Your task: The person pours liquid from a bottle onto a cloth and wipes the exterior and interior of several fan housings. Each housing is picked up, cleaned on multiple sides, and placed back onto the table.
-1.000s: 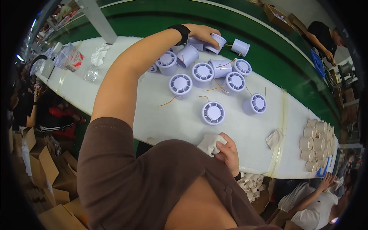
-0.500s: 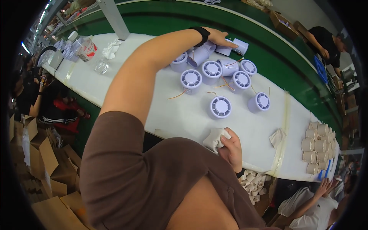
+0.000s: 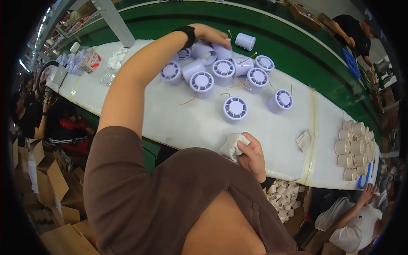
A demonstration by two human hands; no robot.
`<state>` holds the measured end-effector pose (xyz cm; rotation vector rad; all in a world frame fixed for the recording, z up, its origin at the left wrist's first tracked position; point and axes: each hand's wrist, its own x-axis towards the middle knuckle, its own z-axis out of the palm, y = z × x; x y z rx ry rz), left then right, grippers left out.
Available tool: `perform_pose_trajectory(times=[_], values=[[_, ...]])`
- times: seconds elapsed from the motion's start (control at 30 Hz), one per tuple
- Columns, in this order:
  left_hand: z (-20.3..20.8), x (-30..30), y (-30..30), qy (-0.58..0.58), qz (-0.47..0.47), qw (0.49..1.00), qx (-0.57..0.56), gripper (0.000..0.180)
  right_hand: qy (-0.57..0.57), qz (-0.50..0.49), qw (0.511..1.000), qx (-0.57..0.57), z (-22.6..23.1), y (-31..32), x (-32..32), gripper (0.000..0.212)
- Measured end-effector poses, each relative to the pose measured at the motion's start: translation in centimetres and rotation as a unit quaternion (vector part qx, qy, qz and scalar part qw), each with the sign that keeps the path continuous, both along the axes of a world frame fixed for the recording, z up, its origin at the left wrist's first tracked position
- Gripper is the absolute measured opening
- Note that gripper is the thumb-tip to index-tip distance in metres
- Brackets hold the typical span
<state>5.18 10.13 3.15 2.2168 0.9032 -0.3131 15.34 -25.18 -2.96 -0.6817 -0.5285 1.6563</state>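
My left hand (image 3: 210,34) reaches across to the table's far edge, its fingers curled over a lavender cylindrical fan housing (image 3: 224,52). Around it stand and lie several more such housings, some with slotted round tops and thin coloured wires. One slotted housing (image 3: 235,109) stands apart, nearer to me, and another (image 3: 283,100) is to its right. On the green conveyor belt, just right of my left hand, a lavender housing (image 3: 245,41) lies on its side. Close to my body, my right hand (image 3: 253,156) grips a bunched white cloth (image 3: 232,146) above the table's near edge.
Stacked cream cylinders (image 3: 356,148) stand at the table's right end, near a loose white cloth (image 3: 305,139). A clear bottle (image 3: 88,59) and a metal post (image 3: 114,23) are at the left. The green belt (image 3: 153,27) runs behind. Cardboard boxes (image 3: 57,182) are lower left.
My left hand has moved left, drawing a lavender housing with it, away from the one on the belt. My right hand keeps its hold on the cloth. The whole view has shifted slightly.
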Motion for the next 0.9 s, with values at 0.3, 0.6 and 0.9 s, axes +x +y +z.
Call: perform_pose_trajectory(times=[0.3, 0.6, 0.9], values=[[1.2, -2.4, -4.8, -0.034, -0.003, 0.993, 0.114, 0.063, -0.012, -0.01, 1.0, -0.002, 0.0, 0.3, -0.1, 0.011], [0.7, 3.7, 3.1, -0.264, 0.113, 0.928, 0.238, 0.064, -0.012, -0.025, 0.999, -0.043, 0.5, 0.2, -0.1, 0.011], [-2.6, 7.4, 4.8, -0.018, -0.053, 0.958, 0.283, 0.061, 0.01, -0.02, 0.999, -0.045, 0.3, 0.2, 0.5, 0.013]])
